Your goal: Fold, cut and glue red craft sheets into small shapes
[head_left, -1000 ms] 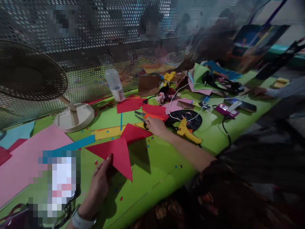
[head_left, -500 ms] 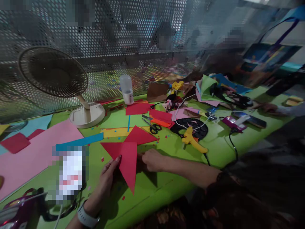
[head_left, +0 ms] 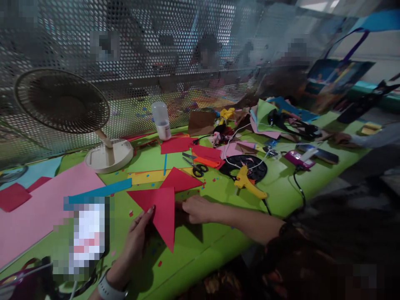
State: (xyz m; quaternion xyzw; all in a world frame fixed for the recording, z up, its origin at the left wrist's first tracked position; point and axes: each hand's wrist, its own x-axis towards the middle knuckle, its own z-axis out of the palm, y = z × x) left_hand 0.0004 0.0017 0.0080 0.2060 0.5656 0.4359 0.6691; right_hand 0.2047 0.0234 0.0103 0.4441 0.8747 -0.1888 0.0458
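Observation:
A red paper triangle (head_left: 164, 210) is raised over the green tabletop, its long point toward me. My left hand (head_left: 139, 231), with a pale watch band on the wrist, pinches its left side, thumb on top. My right hand (head_left: 198, 209) is closed at the triangle's right edge. Its fingertips are in shadow, and whether they grip the paper or something else is hidden. Just beyond lies a second red paper piece (head_left: 181, 179). Black-handled scissors (head_left: 198, 168) and a yellow glue gun (head_left: 248, 183) rest on the table past my right hand.
A fan (head_left: 108, 156) and a bottle (head_left: 161, 121) stand along the perforated metal screen (head_left: 131, 91). Left are pink paper (head_left: 40, 204) and a blue strip (head_left: 103, 191). A black round tray (head_left: 259, 166), cords and a purple device (head_left: 298, 160) lie right. Another person's hand (head_left: 342, 138) is far right.
The view has shifted slightly, so most things sit a little further left. Both hands keep the same pose at the red paper triangle.

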